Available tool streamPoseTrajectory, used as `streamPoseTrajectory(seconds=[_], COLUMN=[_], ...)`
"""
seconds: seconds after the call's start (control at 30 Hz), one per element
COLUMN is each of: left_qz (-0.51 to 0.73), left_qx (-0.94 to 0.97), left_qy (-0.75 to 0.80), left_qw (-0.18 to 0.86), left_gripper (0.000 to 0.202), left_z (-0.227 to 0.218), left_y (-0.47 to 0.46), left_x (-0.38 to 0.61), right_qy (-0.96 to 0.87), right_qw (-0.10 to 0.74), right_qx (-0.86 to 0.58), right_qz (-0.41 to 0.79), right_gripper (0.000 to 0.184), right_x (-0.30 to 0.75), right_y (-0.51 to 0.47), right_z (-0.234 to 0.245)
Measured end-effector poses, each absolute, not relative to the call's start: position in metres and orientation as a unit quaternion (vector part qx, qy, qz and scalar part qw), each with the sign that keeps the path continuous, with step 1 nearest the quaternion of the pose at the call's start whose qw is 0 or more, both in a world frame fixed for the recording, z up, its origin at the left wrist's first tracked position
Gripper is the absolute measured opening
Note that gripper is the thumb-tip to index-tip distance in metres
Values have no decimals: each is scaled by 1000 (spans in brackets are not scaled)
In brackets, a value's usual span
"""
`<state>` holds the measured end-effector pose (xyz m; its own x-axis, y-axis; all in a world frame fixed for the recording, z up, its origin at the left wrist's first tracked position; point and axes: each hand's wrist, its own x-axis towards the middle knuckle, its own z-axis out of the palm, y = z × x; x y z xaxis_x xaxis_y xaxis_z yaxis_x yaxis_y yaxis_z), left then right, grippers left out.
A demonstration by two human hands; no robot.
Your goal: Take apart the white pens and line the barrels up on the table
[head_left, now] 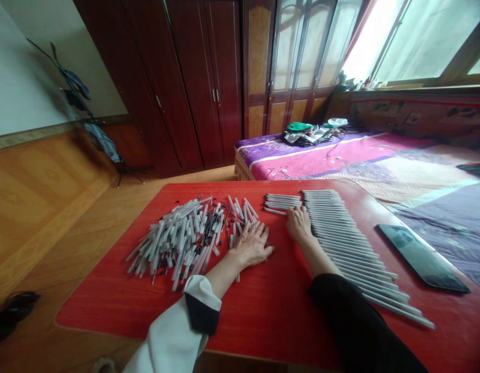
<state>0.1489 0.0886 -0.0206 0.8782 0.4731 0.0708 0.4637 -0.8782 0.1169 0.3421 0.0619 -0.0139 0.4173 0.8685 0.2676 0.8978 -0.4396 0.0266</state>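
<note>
My left hand (252, 244) lies with its fingers spread at the right side of a loose heap of pale, see-through pens (181, 233). Some loose pens (242, 210) stick out beyond its fingertips, and part of them is hidden under it. My right hand (300, 224) has its fingers bent around the end of a single pen (274, 211), just in front of a short stack of pens (282, 201). Beside that hand runs a long row of pens (352, 248), laid parallel with their dark ends to the left.
Everything lies on a red table (263, 321). A dark phone or tablet (422, 257) rests near its right edge. Behind stands a bed (302, 160) with folded clothes (308, 133), and a dark red wardrobe (201, 83) rises at the back. A coat stand (90, 114) is at left.
</note>
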Motion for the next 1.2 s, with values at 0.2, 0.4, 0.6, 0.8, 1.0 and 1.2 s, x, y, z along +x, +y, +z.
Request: streamPoseTrajectory(seconds=[0.2, 0.4, 0.6, 0.8, 1.0, 1.2], left_qz=[57, 74, 107, 174, 256, 283], left_qx=[963, 954, 947, 925, 872, 839], left_qy=[264, 288, 299, 331, 414, 464], left_qw=[27, 30, 49, 62, 44, 40], left_gripper=[57, 48, 45, 30, 25, 20], left_z=[-14, -10, -3, 8, 3, -8], left_y=[96, 104, 109, 128, 145, 152], left_x=[107, 68, 40, 32, 32, 16], right_qy=[-532, -570, -627, -635, -638, -634], right_qw=[89, 146, 205, 207, 205, 264], right_qx=[-827, -803, -751, -744, -741, -726], right_qz=[-159, -102, -27, -29, -38, -34], right_gripper=[27, 30, 28, 33, 30, 31], right_x=[331, 299, 257, 243, 243, 241], right_y=[65, 73, 83, 94, 98, 97], right_z=[-15, -16, -14, -16, -29, -36])
